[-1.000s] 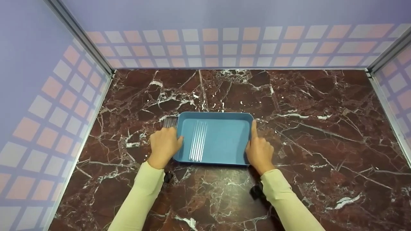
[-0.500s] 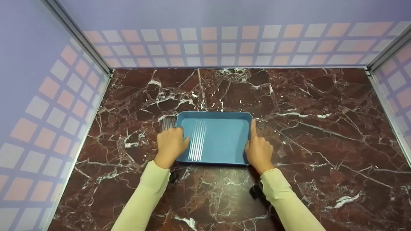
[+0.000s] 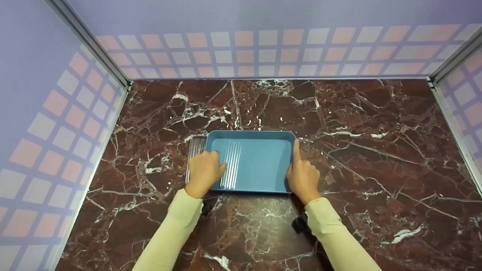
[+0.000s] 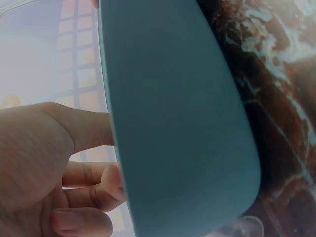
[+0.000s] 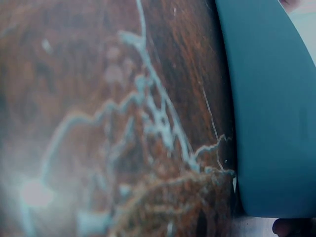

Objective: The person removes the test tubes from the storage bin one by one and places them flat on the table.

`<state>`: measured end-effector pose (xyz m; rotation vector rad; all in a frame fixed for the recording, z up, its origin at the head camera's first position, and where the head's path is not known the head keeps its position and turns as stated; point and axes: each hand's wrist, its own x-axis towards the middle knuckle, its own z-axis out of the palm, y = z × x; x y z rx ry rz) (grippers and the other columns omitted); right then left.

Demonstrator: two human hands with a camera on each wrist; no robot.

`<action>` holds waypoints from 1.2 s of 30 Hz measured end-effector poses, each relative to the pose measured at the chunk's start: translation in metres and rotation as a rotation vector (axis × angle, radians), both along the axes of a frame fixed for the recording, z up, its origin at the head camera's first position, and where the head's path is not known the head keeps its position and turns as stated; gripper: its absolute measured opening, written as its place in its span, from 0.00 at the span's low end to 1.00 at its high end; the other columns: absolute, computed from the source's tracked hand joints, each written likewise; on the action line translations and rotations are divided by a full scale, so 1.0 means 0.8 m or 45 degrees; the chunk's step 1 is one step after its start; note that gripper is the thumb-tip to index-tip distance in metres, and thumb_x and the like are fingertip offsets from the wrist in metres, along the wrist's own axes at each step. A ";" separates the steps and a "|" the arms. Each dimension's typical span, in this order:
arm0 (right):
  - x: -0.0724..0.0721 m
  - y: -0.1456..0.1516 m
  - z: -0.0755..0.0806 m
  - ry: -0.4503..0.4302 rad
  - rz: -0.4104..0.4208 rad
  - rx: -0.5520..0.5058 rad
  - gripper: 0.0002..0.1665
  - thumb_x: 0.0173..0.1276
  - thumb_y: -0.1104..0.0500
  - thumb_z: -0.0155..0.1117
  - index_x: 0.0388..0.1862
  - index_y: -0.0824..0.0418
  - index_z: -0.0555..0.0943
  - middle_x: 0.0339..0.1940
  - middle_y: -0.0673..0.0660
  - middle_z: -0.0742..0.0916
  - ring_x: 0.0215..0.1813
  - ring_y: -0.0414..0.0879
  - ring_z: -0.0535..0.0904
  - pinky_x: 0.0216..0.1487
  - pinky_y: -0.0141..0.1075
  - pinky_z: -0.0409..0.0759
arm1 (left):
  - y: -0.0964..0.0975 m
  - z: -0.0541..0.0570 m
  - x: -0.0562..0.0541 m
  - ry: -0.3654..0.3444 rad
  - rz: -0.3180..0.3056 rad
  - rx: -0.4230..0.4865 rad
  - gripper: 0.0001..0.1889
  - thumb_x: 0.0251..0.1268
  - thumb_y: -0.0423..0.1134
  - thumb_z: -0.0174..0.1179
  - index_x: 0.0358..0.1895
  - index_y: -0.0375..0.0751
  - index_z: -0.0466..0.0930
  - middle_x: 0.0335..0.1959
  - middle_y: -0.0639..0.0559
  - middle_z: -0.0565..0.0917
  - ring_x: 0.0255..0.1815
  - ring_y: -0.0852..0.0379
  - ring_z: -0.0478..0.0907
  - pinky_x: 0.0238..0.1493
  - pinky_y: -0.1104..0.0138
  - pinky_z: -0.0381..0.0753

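A blue rectangular tray (image 3: 263, 165) sits on the dark marbled table. Inside its left part lie several clear ribbed rods or tubes (image 3: 232, 167), side by side. More clear rods (image 3: 196, 146) lie on the table just left of the tray, partly covered by my left hand (image 3: 204, 171). That hand is over the tray's left rim, its thumb near the rods inside. In the left wrist view its fingers (image 4: 89, 185) are curled beyond the tray wall; whether they pinch a clear rod is not visible. My right hand (image 3: 303, 177) grips the tray's right side, index finger straight along the rim.
Lilac walls with pink and white squares (image 3: 268, 56) enclose the table at the back, left and right. The marbled tabletop (image 3: 376, 169) extends around the tray. A dark wrist device (image 3: 300, 225) sits beside the right sleeve.
My left hand has moved right, from the tray's left edge to over its inside, showing more of the rods on the table. My right hand and the tray have stayed put.
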<state>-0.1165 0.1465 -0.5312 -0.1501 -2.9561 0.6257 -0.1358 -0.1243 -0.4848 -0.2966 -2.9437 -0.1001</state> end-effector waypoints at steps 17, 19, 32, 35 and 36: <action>0.000 0.000 0.001 -0.012 -0.009 -0.003 0.43 0.70 0.62 0.57 0.83 0.54 0.56 0.22 0.68 0.84 0.23 0.64 0.80 0.24 0.55 0.75 | 0.006 -0.009 0.000 -0.054 0.009 -0.019 0.22 0.56 0.51 0.74 0.19 0.40 0.75 0.16 0.42 0.80 0.16 0.42 0.78 0.18 0.52 0.76; 0.000 0.000 0.001 -0.007 -0.011 -0.004 0.43 0.70 0.62 0.57 0.83 0.54 0.56 0.23 0.69 0.84 0.24 0.65 0.81 0.25 0.57 0.75 | 0.006 -0.012 0.000 -0.045 0.013 -0.027 0.23 0.56 0.51 0.74 0.17 0.41 0.73 0.15 0.42 0.80 0.15 0.43 0.77 0.17 0.53 0.74; -0.001 -0.001 0.001 -0.018 -0.012 -0.011 0.44 0.70 0.62 0.57 0.83 0.54 0.56 0.21 0.67 0.83 0.22 0.63 0.80 0.25 0.55 0.76 | 0.007 -0.015 -0.002 -0.110 0.024 -0.022 0.26 0.60 0.49 0.71 0.13 0.45 0.65 0.14 0.43 0.79 0.16 0.45 0.78 0.16 0.53 0.75; 0.000 0.000 0.000 0.012 -0.015 -0.003 0.44 0.69 0.62 0.58 0.83 0.54 0.57 0.23 0.69 0.85 0.24 0.66 0.82 0.26 0.58 0.76 | 0.007 -0.013 -0.003 -0.126 0.029 -0.021 0.27 0.60 0.49 0.70 0.13 0.46 0.65 0.14 0.44 0.79 0.16 0.45 0.78 0.18 0.52 0.76; 0.001 0.000 -0.001 0.022 -0.016 0.001 0.43 0.69 0.62 0.58 0.82 0.54 0.58 0.24 0.70 0.85 0.25 0.68 0.82 0.26 0.59 0.76 | 0.007 -0.013 -0.003 -0.125 0.029 -0.020 0.27 0.60 0.49 0.70 0.13 0.46 0.64 0.14 0.44 0.79 0.15 0.45 0.77 0.18 0.52 0.76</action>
